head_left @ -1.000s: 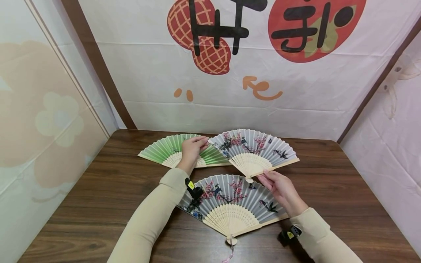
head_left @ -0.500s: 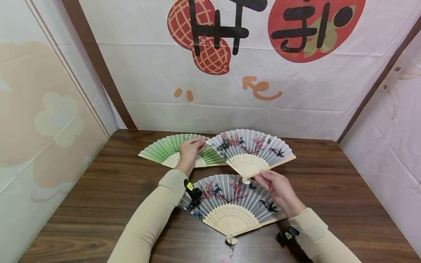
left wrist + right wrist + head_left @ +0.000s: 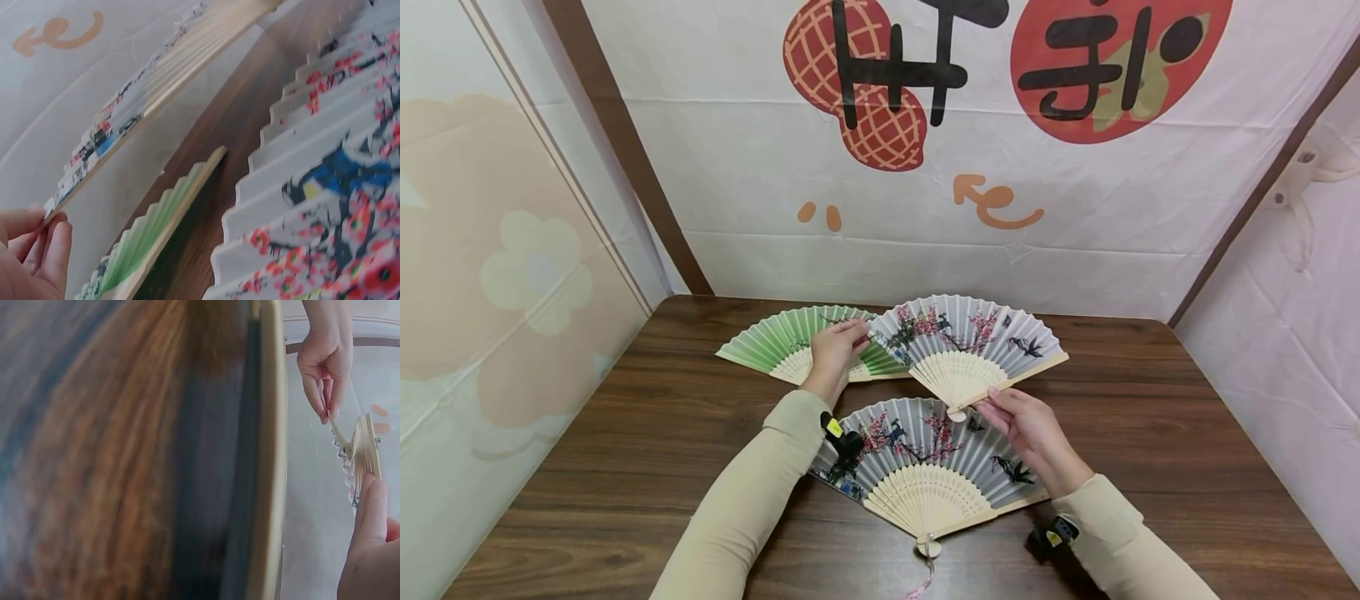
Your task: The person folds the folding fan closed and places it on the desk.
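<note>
Between my two hands a spread grey-white folding fan [image 3: 961,377] with pink blossoms and a dark bird is held up over the table. My left hand [image 3: 831,357] pinches the outer end of its left guard stick; the left wrist view shows thumb and fingers at that tip [image 3: 49,214]. My right hand [image 3: 1028,427] grips the right guard stick near the pivot, its thumb on top. In the right wrist view both hands hold the fan [image 3: 366,450], seen nearly edge-on. Nearer me lies a matching open fan [image 3: 928,496] with a pink tassel [image 3: 925,575].
A green open fan [image 3: 767,340] lies at the back left of the brown wooden table [image 3: 625,467], partly hidden by my left hand and the held fan. Behind the table hangs a white printed cloth [image 3: 737,167]. Cloth walls [image 3: 490,250] stand on both sides.
The held fan has drifted slightly left and towards me with my right hand. My left hand keeps its pinch, shifted a little. The two fans on the table have stayed put.
</note>
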### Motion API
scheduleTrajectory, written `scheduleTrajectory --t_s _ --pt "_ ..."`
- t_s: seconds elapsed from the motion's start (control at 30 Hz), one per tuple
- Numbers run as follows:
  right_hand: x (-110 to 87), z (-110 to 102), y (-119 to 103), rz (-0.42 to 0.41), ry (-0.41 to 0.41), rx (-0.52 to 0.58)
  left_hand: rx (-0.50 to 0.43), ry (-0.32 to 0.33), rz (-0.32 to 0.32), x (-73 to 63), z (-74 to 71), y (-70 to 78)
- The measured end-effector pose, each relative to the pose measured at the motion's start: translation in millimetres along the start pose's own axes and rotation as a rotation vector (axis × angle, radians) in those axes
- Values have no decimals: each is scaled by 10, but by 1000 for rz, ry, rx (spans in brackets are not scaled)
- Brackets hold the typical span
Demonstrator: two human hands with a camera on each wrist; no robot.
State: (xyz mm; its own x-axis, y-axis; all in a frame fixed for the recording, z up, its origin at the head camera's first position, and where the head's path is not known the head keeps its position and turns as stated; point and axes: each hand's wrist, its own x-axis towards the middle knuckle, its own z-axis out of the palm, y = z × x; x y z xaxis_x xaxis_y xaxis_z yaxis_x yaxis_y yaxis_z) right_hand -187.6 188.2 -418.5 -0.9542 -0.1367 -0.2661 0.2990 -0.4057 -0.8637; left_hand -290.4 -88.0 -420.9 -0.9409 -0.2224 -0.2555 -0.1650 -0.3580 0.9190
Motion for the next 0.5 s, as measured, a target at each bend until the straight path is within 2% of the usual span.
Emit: scheduleTrajectory --t_s 0.13,0.33,0.5 --pt "26 5 27 6 13 -1 -47 1 -45 -23 9 -17" --pt "73 23 56 4 28 19 -143 -24 -68 -69 46 -43" --pt "89 56 59 0 35 27 -166 -52 -94 -115 60 -51"
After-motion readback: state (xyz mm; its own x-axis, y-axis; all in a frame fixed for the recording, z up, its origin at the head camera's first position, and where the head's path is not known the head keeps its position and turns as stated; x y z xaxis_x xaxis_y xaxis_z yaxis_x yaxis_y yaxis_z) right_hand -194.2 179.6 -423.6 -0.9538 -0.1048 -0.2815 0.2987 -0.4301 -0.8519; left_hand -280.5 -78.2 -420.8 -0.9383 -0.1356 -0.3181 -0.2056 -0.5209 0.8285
